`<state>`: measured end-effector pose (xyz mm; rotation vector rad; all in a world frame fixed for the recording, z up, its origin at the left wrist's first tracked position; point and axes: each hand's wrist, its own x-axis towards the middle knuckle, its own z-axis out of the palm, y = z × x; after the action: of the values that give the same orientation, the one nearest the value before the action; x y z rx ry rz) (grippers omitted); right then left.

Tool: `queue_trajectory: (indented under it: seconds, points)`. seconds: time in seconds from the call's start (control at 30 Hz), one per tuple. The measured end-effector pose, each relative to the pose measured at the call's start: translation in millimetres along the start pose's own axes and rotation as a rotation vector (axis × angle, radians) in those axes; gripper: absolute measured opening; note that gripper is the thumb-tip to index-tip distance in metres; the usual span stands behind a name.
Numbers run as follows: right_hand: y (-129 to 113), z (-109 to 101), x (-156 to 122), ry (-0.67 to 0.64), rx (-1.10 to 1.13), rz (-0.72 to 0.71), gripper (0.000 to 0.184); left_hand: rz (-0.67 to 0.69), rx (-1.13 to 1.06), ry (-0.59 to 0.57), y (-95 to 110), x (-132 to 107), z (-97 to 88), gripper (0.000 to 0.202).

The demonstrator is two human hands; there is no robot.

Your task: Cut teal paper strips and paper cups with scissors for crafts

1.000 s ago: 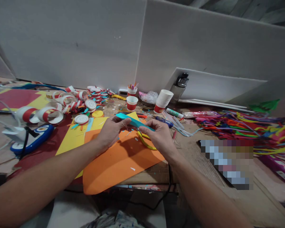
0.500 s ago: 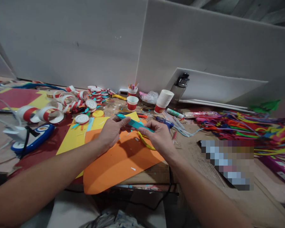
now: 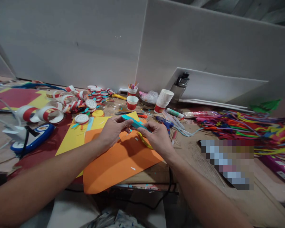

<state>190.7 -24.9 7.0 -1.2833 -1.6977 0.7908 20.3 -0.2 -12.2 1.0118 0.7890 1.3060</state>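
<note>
A folded strip of blue-green paper (image 3: 136, 123) is stretched between my two hands, above a sheet of orange paper (image 3: 114, 164). My left hand (image 3: 114, 130) pinches its left end between thumb and fingers. The right end is gripped by my right hand (image 3: 158, 136), whose thumb lies along the strip. Yellow paper (image 3: 70, 144) lies partly under the orange sheet. Below my right hand shows a curved yellow handle (image 3: 144, 141), mostly covered. Small paper scraps (image 3: 133, 168) are scattered on the orange sheet.
Paper-cup rings (image 3: 51, 114) and round cup bases (image 3: 81, 119) lie at left, near a blue-and-white device (image 3: 34, 139). Behind stand a red-and-white cup (image 3: 132, 103), stacked cups (image 3: 164, 100) and a bottle (image 3: 179, 88). A blue glue gun (image 3: 165, 122) and colourful pipe cleaners (image 3: 247, 128) lie right.
The strip has tilted and now shows more of its lit upper face near the left end. Both hands have shifted very slightly, still holding it.
</note>
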Motion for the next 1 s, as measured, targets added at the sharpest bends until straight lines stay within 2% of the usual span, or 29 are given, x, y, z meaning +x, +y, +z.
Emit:
queue_trajectory:
  seconds: [0.7, 0.87, 1.0]
  points:
    - [-2.9, -0.1, -2.3, 0.051, -0.005, -0.090, 0.022, -0.018, -0.030, -0.029, 2.9, 2.1, -4.5, 0.030]
    - [-2.0, -1.4, -0.9, 0.045, 0.080, -0.059, 0.023, -0.050, -0.050, -0.121, 7.4, 4.6, -6.8, 0.038]
    - [-1.1, -1.3, -0.4, 0.020, 0.147, -0.008, 0.023, -0.047, -0.021, -0.125, 10.4, 6.4, -7.7, 0.040]
